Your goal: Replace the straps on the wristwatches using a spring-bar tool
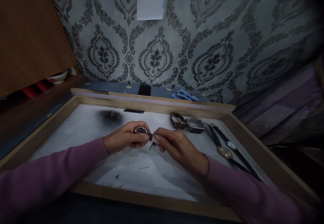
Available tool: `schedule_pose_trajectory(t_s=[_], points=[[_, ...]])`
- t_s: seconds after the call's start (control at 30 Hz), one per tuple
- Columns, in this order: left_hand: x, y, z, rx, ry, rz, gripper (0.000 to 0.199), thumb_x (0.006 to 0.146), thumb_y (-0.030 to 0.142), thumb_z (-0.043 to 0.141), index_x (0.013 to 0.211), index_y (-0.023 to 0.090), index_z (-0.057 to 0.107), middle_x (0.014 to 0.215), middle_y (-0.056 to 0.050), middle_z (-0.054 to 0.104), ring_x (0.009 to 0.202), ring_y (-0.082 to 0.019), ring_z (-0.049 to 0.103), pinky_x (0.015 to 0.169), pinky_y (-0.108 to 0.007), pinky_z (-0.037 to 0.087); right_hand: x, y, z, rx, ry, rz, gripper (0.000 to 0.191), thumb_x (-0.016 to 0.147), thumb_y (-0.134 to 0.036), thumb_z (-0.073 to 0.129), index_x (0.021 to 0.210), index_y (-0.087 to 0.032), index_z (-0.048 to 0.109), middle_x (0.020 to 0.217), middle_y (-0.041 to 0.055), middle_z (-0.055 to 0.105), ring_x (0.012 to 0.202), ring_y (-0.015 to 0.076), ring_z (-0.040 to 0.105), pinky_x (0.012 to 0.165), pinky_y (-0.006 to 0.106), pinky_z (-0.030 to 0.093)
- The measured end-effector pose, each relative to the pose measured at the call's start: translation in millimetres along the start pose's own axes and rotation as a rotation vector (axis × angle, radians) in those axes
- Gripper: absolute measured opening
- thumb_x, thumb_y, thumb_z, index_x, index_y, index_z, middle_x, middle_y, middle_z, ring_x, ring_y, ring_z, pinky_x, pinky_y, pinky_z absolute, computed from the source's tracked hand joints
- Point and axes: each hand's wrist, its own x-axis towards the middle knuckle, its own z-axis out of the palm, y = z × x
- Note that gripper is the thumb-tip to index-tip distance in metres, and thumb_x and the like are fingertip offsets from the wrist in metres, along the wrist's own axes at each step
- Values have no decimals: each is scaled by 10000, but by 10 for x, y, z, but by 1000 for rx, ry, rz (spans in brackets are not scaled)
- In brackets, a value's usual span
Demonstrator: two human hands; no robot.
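My left hand (126,137) is closed around a wristwatch (140,130) with a round, shiny case, held above the wooden-framed white tray. Beside it, my right hand (178,146) pinches a strap piece (153,138) between thumb and fingers, dark at one end and pale towards the fingertips. The strap reaches across the small gap between both hands; how it joins the watch is hidden by the left fingers. A thin dark strip (151,147) hangs just below the right fingertips.
Right of my hands lie a brown watch (178,122), a grey watch (195,126) and two dark-strapped watches, one with a gold case (225,152), one silver (231,145). A black flat strip (134,111) lies by the far rim (157,101); a blue cloth (184,95) lies beyond.
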Motion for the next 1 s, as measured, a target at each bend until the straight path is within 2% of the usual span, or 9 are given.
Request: schedule_pose_trajectory(t_s=[0.27,0.53,0.7,1.0], points=[[0,6,5,-14,-8,12,310,747,392,694,831,174,489,587,58,475,495,-63,351,430,-201,177,-3,0,-8,-9,22,-21,323,973,-306,397,720,-171,546,573,-16,543,500,89,478,529,207,351],[8,-10,4,-17,-10,29,293,767,384,676,848,175,488,579,63,469,493,-63,352,435,-208,173,10,-21,-8,32,18,23,321,954,-277,417,674,-170,530,546,-26,513,474,82,430,510,211,334],[14,-16,-1,9,8,38,279,776,380,664,851,174,491,601,56,477,504,-67,354,439,-210,185,7,-23,-12,47,10,53,326,952,-286,410,673,-169,529,557,-16,530,492,90,454,516,218,341],[12,-18,-7,41,-23,55,278,793,389,650,852,171,489,596,58,473,507,-67,342,448,-205,199,9,-20,-6,30,9,45,337,946,-274,409,647,-169,526,527,-26,505,471,82,424,502,210,316]])
